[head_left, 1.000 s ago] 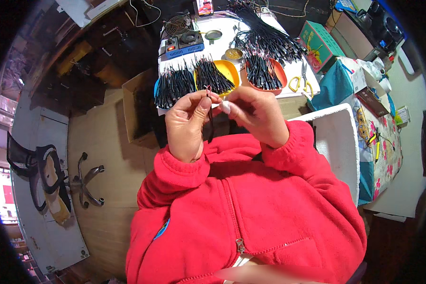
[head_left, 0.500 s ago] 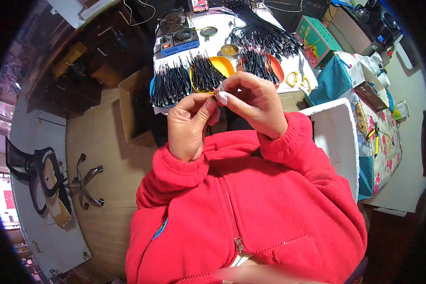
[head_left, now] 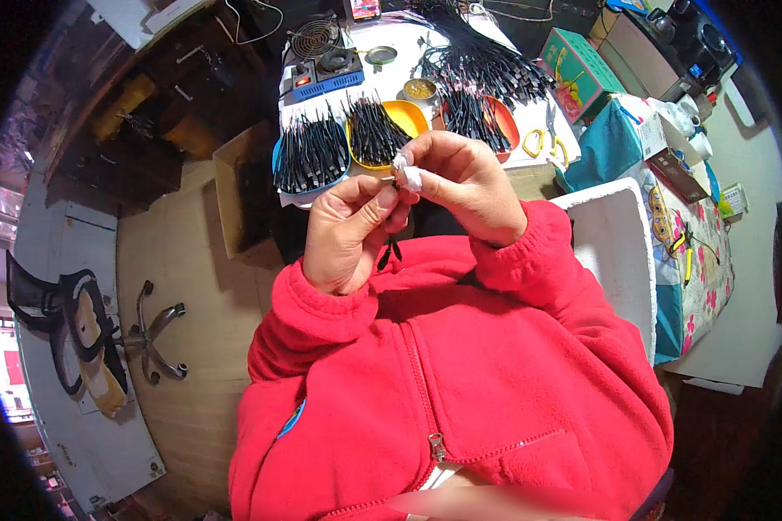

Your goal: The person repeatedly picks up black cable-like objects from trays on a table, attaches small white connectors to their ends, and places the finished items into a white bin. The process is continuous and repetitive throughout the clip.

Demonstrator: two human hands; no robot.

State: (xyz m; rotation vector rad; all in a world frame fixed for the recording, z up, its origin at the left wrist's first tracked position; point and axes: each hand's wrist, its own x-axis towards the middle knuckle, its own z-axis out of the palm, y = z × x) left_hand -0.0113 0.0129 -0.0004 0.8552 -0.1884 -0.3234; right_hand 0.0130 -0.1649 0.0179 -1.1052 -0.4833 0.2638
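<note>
My two hands meet in front of my chest. My left hand (head_left: 352,234) is closed, thumb against fingers, on a short black cable (head_left: 392,253) whose end hangs below the fingers. The thumb and forefinger of my right hand (head_left: 465,184) pinch at the cable's upper end, close to the left fingertips. White wrapping (head_left: 411,179), like tape or tissue, covers the right fingertips. The pinched tip is too small to make out. Beyond the hands, bundles of similar black cables lie in a blue tray (head_left: 346,174), a yellow tray (head_left: 411,115) and an orange-red tray (head_left: 508,123).
On the white-covered table are a blue-based heater (head_left: 328,87), a small bowl of amber bits (head_left: 420,89), a round metal lid (head_left: 381,56), a large cable heap (head_left: 495,69) and yellow-handled scissors (head_left: 547,143). A white foam box (head_left: 626,252) stands right; a cardboard box (head_left: 235,200) left.
A dangling cable end now shows below my left hand. The fingertips have shifted slightly, and more white wrapping shows on the right fingers.
</note>
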